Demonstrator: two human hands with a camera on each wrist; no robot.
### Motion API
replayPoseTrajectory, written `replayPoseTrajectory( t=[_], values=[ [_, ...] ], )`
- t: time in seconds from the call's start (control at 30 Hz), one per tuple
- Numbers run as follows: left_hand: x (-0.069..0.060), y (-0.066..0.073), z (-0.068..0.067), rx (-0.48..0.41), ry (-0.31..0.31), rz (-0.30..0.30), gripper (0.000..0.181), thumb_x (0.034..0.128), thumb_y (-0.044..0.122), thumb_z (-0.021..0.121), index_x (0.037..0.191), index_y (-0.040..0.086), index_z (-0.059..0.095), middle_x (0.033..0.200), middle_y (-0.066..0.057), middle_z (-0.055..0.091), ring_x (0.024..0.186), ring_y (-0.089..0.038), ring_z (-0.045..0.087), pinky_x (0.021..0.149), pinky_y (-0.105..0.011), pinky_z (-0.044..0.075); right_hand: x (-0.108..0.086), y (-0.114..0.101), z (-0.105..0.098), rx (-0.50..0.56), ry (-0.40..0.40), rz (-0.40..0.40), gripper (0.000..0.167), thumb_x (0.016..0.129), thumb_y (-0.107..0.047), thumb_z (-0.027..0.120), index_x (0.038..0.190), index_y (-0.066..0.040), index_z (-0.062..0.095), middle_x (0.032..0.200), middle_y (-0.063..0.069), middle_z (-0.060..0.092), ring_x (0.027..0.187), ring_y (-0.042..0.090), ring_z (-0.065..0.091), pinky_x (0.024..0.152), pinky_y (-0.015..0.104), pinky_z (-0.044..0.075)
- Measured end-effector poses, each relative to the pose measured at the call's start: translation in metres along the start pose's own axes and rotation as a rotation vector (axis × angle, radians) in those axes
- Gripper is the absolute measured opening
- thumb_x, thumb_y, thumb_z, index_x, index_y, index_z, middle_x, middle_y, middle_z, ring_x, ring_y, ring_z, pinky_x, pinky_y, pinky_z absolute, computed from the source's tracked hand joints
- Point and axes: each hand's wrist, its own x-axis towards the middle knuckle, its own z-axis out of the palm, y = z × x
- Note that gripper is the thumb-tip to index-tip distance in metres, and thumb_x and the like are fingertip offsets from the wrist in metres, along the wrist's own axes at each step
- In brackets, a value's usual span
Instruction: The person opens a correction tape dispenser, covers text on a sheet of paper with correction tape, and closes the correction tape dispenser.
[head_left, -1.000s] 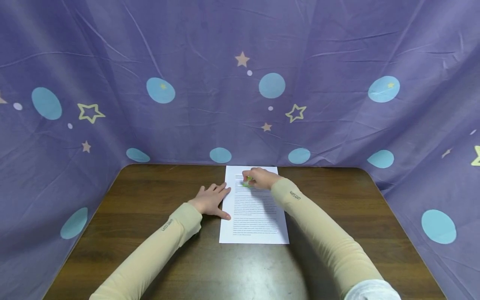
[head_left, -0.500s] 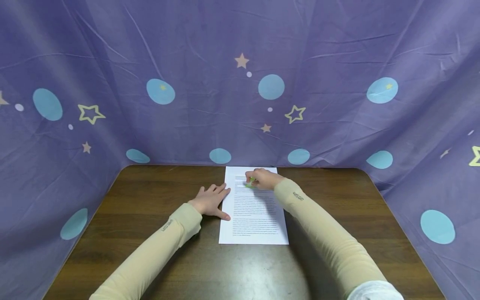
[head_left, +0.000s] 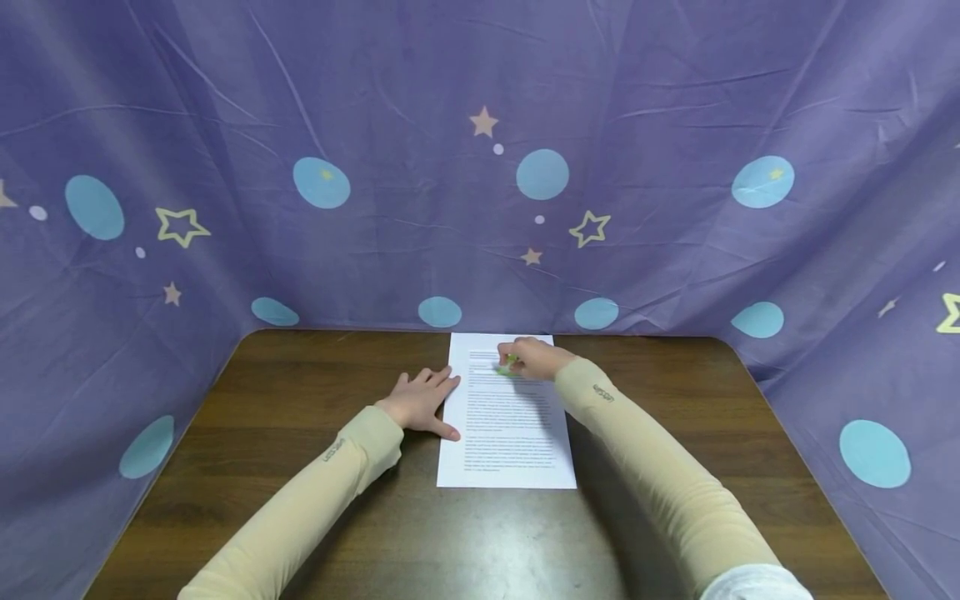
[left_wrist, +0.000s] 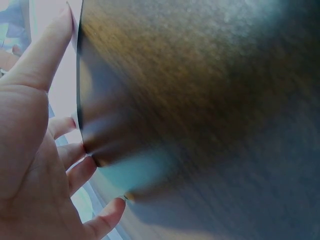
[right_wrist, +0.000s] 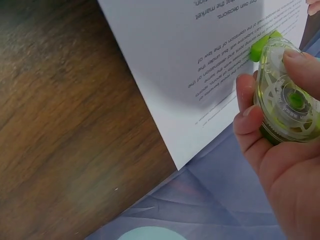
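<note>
Brown and wood-grained, the desk (head_left: 465, 537) carries a printed sheet (head_left: 510, 425) lying flat. The left hand (head_left: 422, 405), fingers spread wide, lies across the sheet's left edge. Farther up, the right hand (head_left: 537, 358) grips a clear-and-green tape dispenser (right_wrist: 287, 100) over the sheet's upper part. Beyond the desk hangs a wrinkled purple curtain (head_left: 450, 225), star-printed and blue-spotted.

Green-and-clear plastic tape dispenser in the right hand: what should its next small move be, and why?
Probably a short slide rightward across the white printed paper sheet: the right hand grips the dispenser, its green tip at text that continues rightward, while the left hand lies spread at the sheet's left edge, seemingly steadying it.
</note>
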Motion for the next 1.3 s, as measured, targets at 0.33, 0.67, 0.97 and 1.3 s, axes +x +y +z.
replayPoseTrajectory(
  t=[0.33,0.67,0.97,1.3],
  values=[
    [0.0,0.0,-0.001,-0.001,-0.006,-0.008,0.11,0.0825,0.062,0.081,0.163,0.007,0.032,0.171,-0.018,0.023,0.153,-0.041,0.027,0.116,-0.071,0.02,-0.007,0.007,-0.001,0.018,-0.001,-0.011,0.013,0.098,0.004,0.064,0.104,-0.008,0.065,0.098,0.008,0.069,0.089,0.02,0.063,0.083,0.037,0.053],
    [0.003,-0.002,0.002,0.003,-0.003,-0.004,0.111,0.0823,0.062,0.081,0.164,0.007,0.031,0.172,-0.018,0.021,0.154,-0.042,0.025,0.117,-0.07,0.018,-0.014,0.01,-0.003,0.029,0.015,-0.014,0.016,0.095,0.009,0.064,0.103,-0.006,0.064,0.097,0.01,0.069,0.087,0.02,0.06,0.082,0.037,0.052],
    [0.002,-0.001,0.001,-0.007,-0.013,-0.014,0.112,0.0818,0.062,0.081,0.165,0.008,0.03,0.172,-0.016,0.02,0.155,-0.042,0.024,0.118,-0.071,0.017,-0.02,0.015,-0.002,0.014,0.024,-0.006,0.015,0.094,0.007,0.065,0.102,-0.005,0.064,0.09,0.009,0.067,0.081,0.017,0.055,0.078,0.036,0.05],
    [0.007,-0.006,0.008,-0.018,-0.008,-0.013,0.113,0.0814,0.063,0.081,0.165,0.01,0.028,0.173,-0.016,0.018,0.156,-0.043,0.021,0.118,-0.072,0.015,-0.027,0.017,-0.005,0.036,0.005,0.045,0.016,0.095,0.008,0.064,0.103,-0.006,0.066,0.089,0.006,0.064,0.08,0.017,0.054,0.081,0.039,0.049]
  ],
)
